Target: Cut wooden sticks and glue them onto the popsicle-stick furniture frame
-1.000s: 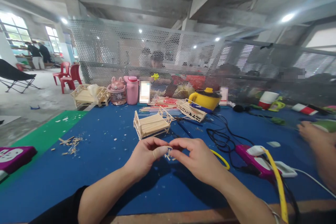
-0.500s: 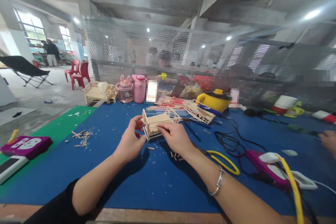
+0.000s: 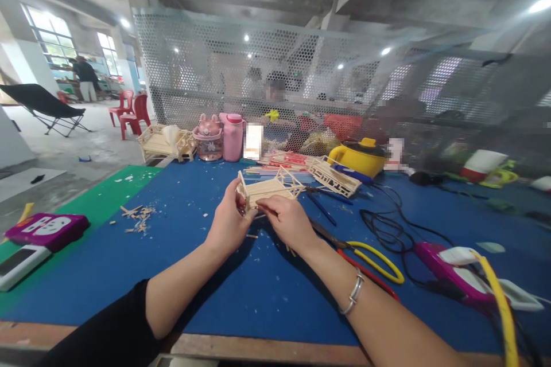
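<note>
A small frame of pale wooden sticks [image 3: 269, 188], with a slatted base and railed ends, is between my hands above the blue table. My left hand [image 3: 229, 212] grips its left end, thumb in front and fingers behind. At the front edge of the frame, my right hand [image 3: 286, 221] is closed, fingertips pressed together; what they pinch is too small to name. Scissors with a yellow and a red handle loop [image 3: 379, 261] lie beside my right forearm. Stick offcuts [image 3: 138, 218] are scattered at the left.
Behind stand another wooden frame [image 3: 166, 143], a pink bottle [image 3: 233, 137] and a yellow pot [image 3: 359, 157], before a perforated screen [image 3: 193, 69]. Purple power strips [image 3: 47, 231] lie at both sides, with black cables [image 3: 387, 223] at the right. Pliers lie behind my right hand.
The camera view has shifted, so the table's things sit higher and further right. My left fingers have closed more tightly around the frame's end. More of the scissors shows, and the other person's hand is gone.
</note>
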Demonstrator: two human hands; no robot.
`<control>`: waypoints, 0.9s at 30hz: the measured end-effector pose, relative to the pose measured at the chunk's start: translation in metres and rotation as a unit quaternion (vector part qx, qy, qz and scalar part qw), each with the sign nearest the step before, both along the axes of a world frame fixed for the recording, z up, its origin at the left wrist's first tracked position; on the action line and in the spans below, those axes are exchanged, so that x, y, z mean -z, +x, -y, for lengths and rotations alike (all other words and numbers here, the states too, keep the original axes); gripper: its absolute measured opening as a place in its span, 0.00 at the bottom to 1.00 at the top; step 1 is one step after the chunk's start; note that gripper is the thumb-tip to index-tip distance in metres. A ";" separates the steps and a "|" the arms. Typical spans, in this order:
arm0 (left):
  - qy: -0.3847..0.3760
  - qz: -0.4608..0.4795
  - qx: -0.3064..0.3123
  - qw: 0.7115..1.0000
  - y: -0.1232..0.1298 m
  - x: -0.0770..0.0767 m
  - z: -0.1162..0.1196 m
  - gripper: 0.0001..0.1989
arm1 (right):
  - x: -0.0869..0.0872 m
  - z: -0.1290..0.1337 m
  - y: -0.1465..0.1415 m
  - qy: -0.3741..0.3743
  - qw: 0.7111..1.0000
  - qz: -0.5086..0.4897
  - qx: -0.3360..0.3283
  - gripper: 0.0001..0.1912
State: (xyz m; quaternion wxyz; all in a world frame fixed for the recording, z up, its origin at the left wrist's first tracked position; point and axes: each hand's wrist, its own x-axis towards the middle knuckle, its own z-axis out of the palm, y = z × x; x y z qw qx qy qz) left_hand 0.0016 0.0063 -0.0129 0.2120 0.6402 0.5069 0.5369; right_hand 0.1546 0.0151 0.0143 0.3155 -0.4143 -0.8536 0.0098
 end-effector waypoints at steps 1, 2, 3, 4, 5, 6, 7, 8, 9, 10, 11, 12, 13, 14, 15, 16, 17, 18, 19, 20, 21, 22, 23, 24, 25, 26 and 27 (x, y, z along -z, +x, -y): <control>0.002 0.001 0.001 1.000 0.000 0.001 -0.001 0.34 | 0.000 0.000 0.000 0.000 1.000 0.005 0.002 0.11; 0.003 0.003 0.002 1.000 0.000 0.001 -0.001 0.34 | -0.001 0.000 -0.001 0.000 1.000 0.011 0.005 0.11; 0.003 0.004 0.004 1.000 0.000 0.001 -0.001 0.34 | -0.001 0.001 -0.001 0.000 1.000 0.017 0.010 0.11; 0.001 0.005 0.005 1.000 0.000 0.000 0.000 0.33 | -0.002 0.002 -0.002 -0.001 1.000 0.022 0.015 0.11; 0.000 0.004 0.005 1.000 0.000 0.000 0.001 0.33 | -0.002 0.002 -0.003 -0.001 0.999 0.026 0.019 0.11; -0.001 0.002 0.003 1.000 0.000 -0.001 0.002 0.32 | -0.003 0.003 -0.004 -0.002 0.999 0.031 0.023 0.11; -0.001 -0.001 0.000 1.000 -0.001 -0.002 0.002 0.32 | -0.003 0.004 -0.004 -0.003 0.999 0.037 0.026 0.11; -0.001 -0.004 -0.003 1.000 -0.001 -0.002 0.003 0.31 | -0.004 0.005 -0.005 -0.003 0.999 0.046 0.027 0.11; -0.001 -0.005 -0.006 1.000 -0.001 -0.003 0.003 0.31 | -0.005 0.006 -0.006 0.000 0.998 0.057 0.029 0.11; -0.001 -0.004 -0.009 1.000 -0.001 -0.003 0.004 0.31 | -0.006 0.007 -0.006 0.005 0.997 0.072 0.032 0.11; -0.002 -0.003 -0.010 1.000 0.000 -0.003 0.004 0.31 | -0.007 0.008 -0.006 0.013 0.995 0.090 0.036 0.11; -0.003 0.000 -0.010 1.000 0.000 -0.003 0.004 0.31 | -0.008 0.009 -0.007 0.024 0.993 0.107 0.040 0.11; -0.003 0.001 -0.011 1.000 0.000 -0.003 0.003 0.31 | -0.009 0.010 -0.007 0.036 0.991 0.122 0.044 0.11; -0.003 0.001 -0.012 1.000 0.000 -0.003 0.003 0.31 | -0.009 0.010 -0.007 0.046 0.989 0.134 0.046 0.10; -0.001 0.001 -0.013 1.000 0.000 -0.003 0.003 0.30 | -0.009 0.011 -0.007 0.055 0.987 0.141 0.049 0.10; 0.002 -0.002 -0.013 1.000 0.000 -0.003 0.003 0.30 | -0.009 0.011 -0.008 0.060 0.986 0.145 0.050 0.10; 0.005 -0.004 -0.014 1.000 0.000 -0.003 0.003 0.30 | -0.009 0.011 -0.008 0.062 0.986 0.148 0.052 0.10; 0.009 -0.006 -0.014 1.000 -0.001 -0.003 0.003 0.30 | -0.009 0.011 -0.009 0.062 0.985 0.150 0.053 0.10; 0.012 -0.007 -0.015 1.000 -0.001 -0.003 0.003 0.30 | -0.009 0.011 -0.009 0.060 0.985 0.152 0.054 0.09; 0.014 -0.007 -0.016 1.000 -0.002 -0.003 0.003 0.29 | -0.008 0.012 -0.010 0.057 0.985 0.154 0.054 0.09; 0.015 -0.006 -0.019 1.000 -0.003 -0.003 0.004 0.29 | -0.008 0.012 -0.010 0.055 0.985 0.153 0.053 0.09; 0.014 -0.004 -0.021 1.000 -0.004 -0.003 0.005 0.29 | -0.008 0.012 -0.010 0.053 0.986 0.150 0.053 0.09; 0.012 -0.001 -0.022 1.000 -0.004 -0.003 0.006 0.29 | -0.008 0.012 -0.010 0.050 0.987 0.147 0.051 0.10; 0.009 0.002 -0.023 1.000 -0.005 -0.003 0.007 0.29 | -0.008 0.011 -0.010 0.047 0.988 0.142 0.049 0.10; 0.007 0.004 -0.023 1.000 -0.006 -0.003 0.007 0.29 | -0.008 0.011 -0.009 0.044 0.989 0.136 0.047 0.10; 0.004 0.005 -0.022 1.000 -0.006 -0.003 0.008 0.29 | -0.007 0.011 -0.008 0.041 0.989 0.131 0.046 0.10; 0.002 0.006 -0.021 1.000 -0.007 -0.003 0.008 0.28 | -0.007 0.010 -0.007 0.037 0.990 0.127 0.046 0.10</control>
